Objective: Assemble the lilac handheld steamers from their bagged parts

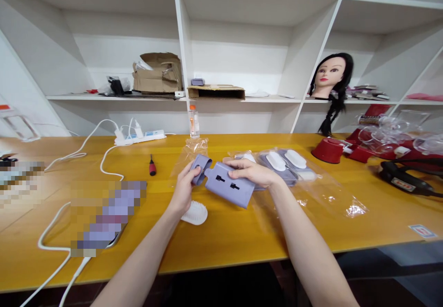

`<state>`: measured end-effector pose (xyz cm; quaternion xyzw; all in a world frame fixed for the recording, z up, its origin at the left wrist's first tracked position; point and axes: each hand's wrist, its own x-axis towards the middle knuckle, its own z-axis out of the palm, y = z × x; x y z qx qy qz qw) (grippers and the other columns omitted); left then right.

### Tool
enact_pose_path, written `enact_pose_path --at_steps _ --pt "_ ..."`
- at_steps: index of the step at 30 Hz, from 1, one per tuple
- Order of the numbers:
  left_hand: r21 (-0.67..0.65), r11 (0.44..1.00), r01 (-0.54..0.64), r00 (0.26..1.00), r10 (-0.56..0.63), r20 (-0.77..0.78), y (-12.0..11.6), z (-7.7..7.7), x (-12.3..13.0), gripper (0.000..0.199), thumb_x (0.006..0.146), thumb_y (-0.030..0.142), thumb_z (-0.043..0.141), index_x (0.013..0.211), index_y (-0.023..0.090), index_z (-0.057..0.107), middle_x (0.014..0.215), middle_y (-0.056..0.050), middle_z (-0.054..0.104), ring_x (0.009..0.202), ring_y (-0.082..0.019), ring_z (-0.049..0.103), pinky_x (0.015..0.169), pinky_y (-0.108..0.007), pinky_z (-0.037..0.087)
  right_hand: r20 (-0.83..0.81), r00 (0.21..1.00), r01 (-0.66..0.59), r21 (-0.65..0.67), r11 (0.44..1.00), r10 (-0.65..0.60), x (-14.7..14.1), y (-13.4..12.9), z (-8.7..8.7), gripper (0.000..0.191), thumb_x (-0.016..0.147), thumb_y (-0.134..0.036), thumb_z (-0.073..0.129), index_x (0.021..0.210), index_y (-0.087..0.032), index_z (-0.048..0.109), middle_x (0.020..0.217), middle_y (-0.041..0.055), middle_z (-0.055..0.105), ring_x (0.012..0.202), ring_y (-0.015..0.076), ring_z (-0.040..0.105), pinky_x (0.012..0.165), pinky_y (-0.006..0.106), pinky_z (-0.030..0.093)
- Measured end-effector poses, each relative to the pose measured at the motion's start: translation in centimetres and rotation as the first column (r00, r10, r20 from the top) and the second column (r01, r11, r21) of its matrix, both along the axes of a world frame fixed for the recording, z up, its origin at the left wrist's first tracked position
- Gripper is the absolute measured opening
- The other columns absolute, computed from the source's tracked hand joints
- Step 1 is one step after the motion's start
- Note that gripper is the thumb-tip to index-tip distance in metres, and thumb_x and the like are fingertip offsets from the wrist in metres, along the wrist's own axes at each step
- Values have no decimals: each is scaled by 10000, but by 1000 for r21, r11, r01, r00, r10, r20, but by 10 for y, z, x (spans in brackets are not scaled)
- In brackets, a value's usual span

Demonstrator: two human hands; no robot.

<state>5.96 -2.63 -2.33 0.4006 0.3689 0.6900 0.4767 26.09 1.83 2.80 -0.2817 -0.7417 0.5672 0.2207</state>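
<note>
My left hand is closed around a small lavender cap-like piece, whose hollow end faces right. A larger flat lavender plastic case with two black T-shaped slots is gripped in my right hand, thumb on its top face. The two lavender parts are close together above the table, tilted; I cannot tell whether they touch. Below my left hand a white oval bristled brush head lies on the table. To the right, more lavender pieces with white oval tops lie on clear plastic bags.
A red-handled screwdriver, a phone-like device with white cables and a power strip are on the left. An orange-capped bottle stands behind. Red-based appliances and a black tool occupy the right. A mannequin head sits on the shelf.
</note>
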Motion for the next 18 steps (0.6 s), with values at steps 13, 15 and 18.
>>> enact_pose_path --at_steps 13,15,18 --pt "-29 998 62 997 -61 52 -5 5 3 203 643 271 676 827 185 693 772 -2 657 753 -128 573 645 -199 424 -40 998 32 -218 975 -42 1 -1 1 398 716 -296 669 1100 -204 628 1008 33 669 768 129 614 655 225 481" --pt "-36 998 57 998 -56 36 -5 5 2 198 649 282 674 817 179 697 779 -8 660 758 -130 572 632 -197 420 -29 996 76 -263 962 -87 1 -2 2 383 700 -284 683 1070 -195 642 943 33 686 725 125 619 621 219 483" --pt "-64 996 65 998 -64 14 -5 5 2 240 639 308 684 837 173 703 820 -23 672 752 -141 576 607 -207 418 -24 991 117 -305 945 -130 2 -2 2 366 685 -266 698 1040 -187 657 906 38 698 713 130 632 629 231 498"
